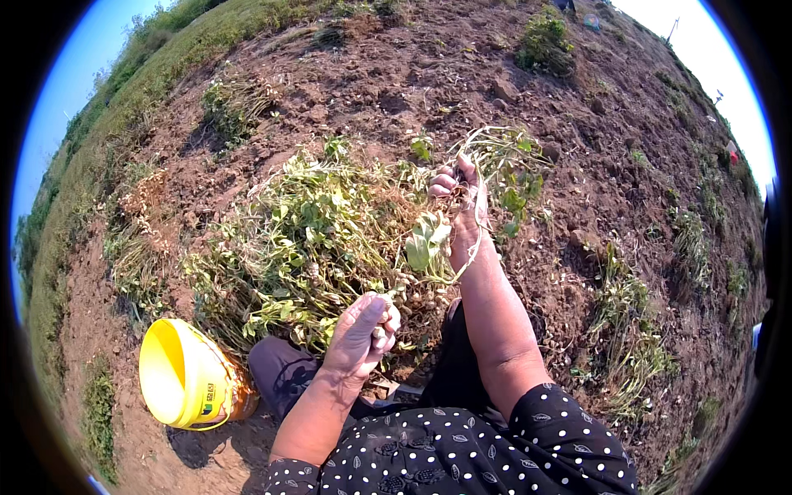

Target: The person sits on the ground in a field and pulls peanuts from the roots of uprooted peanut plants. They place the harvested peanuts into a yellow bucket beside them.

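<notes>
My right hand (pixel 461 189) is raised and closed around the stems of an uprooted peanut plant (pixel 504 151), whose leafy stalks hang over the far side of the wrist. In my left hand (pixel 362 337), lower and nearer my body, the fingers are curled around a few pale peanut pods (pixel 380 328). Beyond and left of it lies a large heap of pulled peanut plants (pixel 309 229), green and yellowing. More peanut pods (pixel 427 297) show at the heap's near right edge, between my two arms.
A yellow plastic bucket (pixel 164 374) stands at my left, beside my knee, its mouth tilted towards the view. Other pulled plants lie on the clodded soil, in a bunch (pixel 229 108) at the far left and a row (pixel 625 334) at the right. Green growth borders the field at left.
</notes>
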The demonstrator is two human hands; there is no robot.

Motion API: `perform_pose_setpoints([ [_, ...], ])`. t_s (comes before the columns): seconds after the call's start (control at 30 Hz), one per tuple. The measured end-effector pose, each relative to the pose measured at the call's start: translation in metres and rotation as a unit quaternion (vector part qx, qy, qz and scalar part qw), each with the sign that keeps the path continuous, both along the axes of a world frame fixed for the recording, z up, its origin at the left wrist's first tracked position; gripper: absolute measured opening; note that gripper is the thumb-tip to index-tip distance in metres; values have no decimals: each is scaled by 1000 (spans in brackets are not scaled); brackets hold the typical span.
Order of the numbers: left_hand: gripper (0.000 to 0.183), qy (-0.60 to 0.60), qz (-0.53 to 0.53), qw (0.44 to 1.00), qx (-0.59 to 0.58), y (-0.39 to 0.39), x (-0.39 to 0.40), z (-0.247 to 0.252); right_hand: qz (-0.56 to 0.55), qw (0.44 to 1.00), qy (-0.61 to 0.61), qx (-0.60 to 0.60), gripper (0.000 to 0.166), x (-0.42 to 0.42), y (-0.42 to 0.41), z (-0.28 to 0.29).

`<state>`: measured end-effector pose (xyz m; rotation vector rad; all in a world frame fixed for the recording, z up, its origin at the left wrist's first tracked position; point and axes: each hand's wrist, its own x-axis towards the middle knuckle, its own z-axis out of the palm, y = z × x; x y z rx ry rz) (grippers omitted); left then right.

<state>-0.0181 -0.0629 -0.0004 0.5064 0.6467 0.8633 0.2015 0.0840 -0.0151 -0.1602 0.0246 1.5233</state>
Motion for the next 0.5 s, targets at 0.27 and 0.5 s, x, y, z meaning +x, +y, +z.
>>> perform_pose_setpoints([
  [0.27, 26, 470, 485, 701, 228, 7, -324, 21, -118, 962, -232, -81, 18, -20, -25, 26],
  [0.5, 35, 675, 479, 543, 141, -13, -383, -71, -91, 957, -270, -50, 24, -44, -28, 29],
])
